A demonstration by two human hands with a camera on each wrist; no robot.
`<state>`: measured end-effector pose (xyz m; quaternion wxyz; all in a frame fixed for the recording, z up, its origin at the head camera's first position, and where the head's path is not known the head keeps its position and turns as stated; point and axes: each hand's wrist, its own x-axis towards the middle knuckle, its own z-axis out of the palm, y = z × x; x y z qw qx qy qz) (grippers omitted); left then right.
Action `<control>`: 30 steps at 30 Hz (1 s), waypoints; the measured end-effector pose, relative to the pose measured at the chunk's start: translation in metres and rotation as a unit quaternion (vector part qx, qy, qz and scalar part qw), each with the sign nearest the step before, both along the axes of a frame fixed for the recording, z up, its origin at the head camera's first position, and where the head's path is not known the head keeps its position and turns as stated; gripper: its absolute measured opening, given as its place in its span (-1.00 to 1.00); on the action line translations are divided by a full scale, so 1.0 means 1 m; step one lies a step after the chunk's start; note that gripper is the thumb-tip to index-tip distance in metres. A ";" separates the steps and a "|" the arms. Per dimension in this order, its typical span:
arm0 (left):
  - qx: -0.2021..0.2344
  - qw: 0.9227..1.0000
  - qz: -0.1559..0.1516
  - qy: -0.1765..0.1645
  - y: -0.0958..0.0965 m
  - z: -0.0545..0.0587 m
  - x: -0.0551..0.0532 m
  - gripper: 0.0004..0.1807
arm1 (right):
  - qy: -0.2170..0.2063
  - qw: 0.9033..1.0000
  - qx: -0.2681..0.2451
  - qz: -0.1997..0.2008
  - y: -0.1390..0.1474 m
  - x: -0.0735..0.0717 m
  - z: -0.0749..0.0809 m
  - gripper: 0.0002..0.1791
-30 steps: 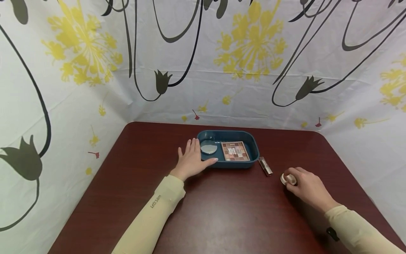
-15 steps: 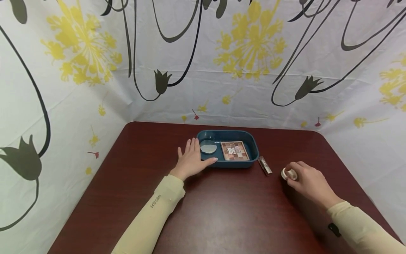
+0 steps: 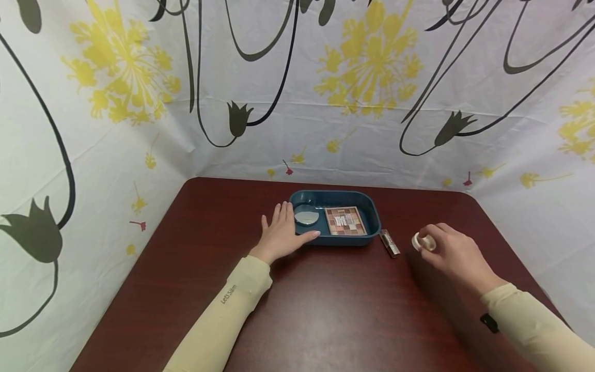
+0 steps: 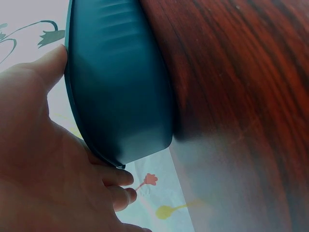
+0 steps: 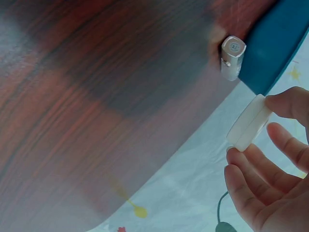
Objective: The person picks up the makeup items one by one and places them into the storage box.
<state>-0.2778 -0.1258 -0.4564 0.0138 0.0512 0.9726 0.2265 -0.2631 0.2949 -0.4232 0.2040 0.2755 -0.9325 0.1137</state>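
A round white compact point(image 3: 420, 242) is pinched between the thumb and fingertips of my right hand point(image 3: 454, 260), above the right side of the table. The right wrist view shows the compact edge-on, a pale disc with a seam round its side. My left hand point(image 3: 280, 233) rests at the near left corner of a blue tray point(image 3: 344, 241), its fingers straight along the left rim and thumb along the front rim. Inside the tray lie a round silvery disc point(image 3: 307, 218) on the left and a square makeup palette point(image 3: 345, 221) on the right.
A lipstick tube point(image 3: 389, 244) lies on the dark red wooden table point(image 3: 325, 310), just off the tray's front right corner and between it and my right hand. A white patterned cloth point(image 3: 297, 139) hangs behind the table and along its sides.
My right hand has lifted the compact off the table and raised it a little, so its shadow now falls apart from it. My left hand and the tray stay in place.
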 end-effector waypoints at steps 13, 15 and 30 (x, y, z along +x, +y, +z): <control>0.007 1.000 0.003 -0.005 -0.001 -0.001 -0.001 0.35 | 0.009 1.000 -0.014 0.015 -0.027 0.000 0.014 -0.73; 0.005 1.000 0.002 -0.005 -0.001 -0.002 -0.001 0.35 | 0.012 1.000 -0.017 0.019 -0.032 -0.001 0.016 -0.73; 0.008 1.000 -0.001 -0.009 -0.001 0.001 0.001 0.34 | 0.003 0.998 -0.024 0.051 -0.071 -0.010 0.026 -0.76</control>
